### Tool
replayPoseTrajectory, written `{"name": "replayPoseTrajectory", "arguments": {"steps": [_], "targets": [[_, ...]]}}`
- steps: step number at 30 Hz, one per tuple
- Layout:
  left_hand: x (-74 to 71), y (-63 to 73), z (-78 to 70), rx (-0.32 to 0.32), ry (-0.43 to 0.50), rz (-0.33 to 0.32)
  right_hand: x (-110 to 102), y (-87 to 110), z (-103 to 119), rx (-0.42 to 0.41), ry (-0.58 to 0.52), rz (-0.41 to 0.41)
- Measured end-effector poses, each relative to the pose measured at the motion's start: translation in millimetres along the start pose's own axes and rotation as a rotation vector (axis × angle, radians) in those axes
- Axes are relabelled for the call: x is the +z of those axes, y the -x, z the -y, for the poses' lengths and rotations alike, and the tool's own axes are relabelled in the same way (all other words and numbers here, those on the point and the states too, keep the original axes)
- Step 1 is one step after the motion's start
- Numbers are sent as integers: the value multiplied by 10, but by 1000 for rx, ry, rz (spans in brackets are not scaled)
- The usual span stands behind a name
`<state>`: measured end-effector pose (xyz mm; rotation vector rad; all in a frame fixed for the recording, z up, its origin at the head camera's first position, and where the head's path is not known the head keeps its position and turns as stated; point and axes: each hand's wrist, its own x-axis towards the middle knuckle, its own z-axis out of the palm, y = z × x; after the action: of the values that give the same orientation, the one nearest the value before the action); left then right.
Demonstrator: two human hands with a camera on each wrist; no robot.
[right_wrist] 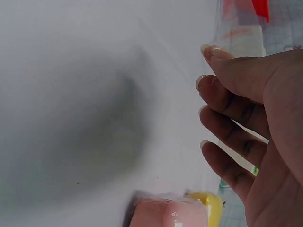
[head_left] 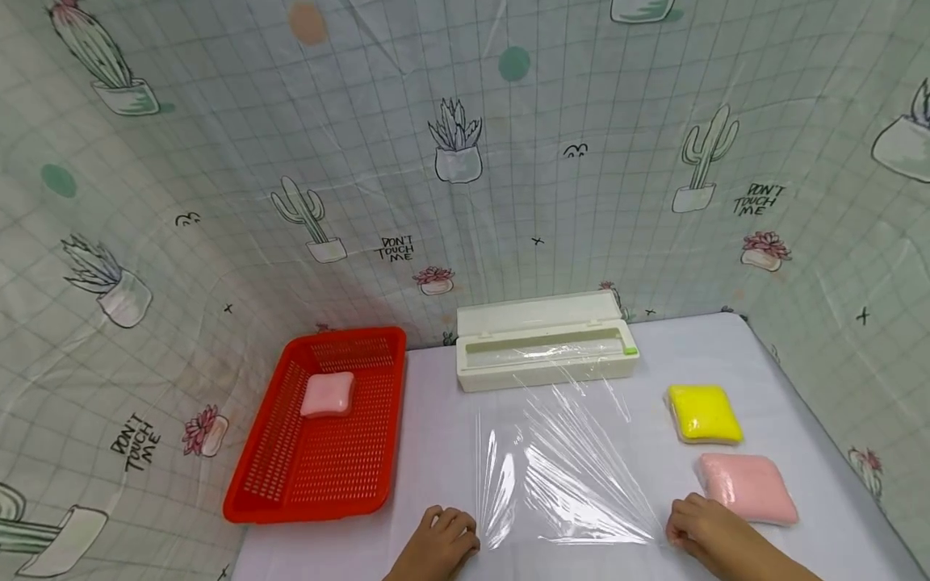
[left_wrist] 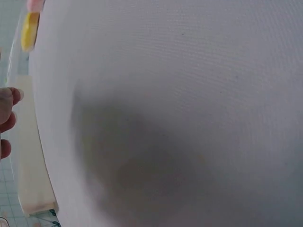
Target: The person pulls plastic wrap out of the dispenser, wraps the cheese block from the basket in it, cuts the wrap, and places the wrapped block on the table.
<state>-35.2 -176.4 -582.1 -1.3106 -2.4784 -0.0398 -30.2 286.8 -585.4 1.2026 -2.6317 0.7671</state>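
A sheet of clear plastic wrap (head_left: 574, 476) stretches from the white wrap dispenser (head_left: 548, 355), whose lid stands up, toward the front of the table. My left hand (head_left: 439, 542) pinches its left front corner. At the opposite corner my right hand (head_left: 715, 532) pinches the film; in the right wrist view the thumb and index finger (right_wrist: 213, 87) meet on it while the other fingers are loosely bent. Close by the right hand lies a pink wrapped block (head_left: 751, 488), with a yellow wrapped block (head_left: 705, 413) behind it. Only a few fingertips (left_wrist: 10, 123) of the left hand show in the left wrist view.
A red plastic basket (head_left: 395, 428) on the left holds another pink block (head_left: 328, 394). White cloth covers the table (head_left: 436, 452). Patterned fabric walls (head_left: 363, 145) rise behind it and on both sides.
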Motion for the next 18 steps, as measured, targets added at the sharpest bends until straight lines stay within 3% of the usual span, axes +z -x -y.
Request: {"name": "replayPoseTrajectory", "arguments": {"steps": [9, 12, 14, 18], "targets": [[36, 71, -25, -3, 67, 107, 65, 35, 78, 35, 42, 94], [81, 91, -55, 32, 88, 85, 115, 120, 13, 42, 41, 116], [74, 90, -81, 39, 135, 117, 120, 157, 2, 33, 44, 117], [77, 79, -135, 38, 232, 218, 138, 202, 4, 97, 12, 202]]}}
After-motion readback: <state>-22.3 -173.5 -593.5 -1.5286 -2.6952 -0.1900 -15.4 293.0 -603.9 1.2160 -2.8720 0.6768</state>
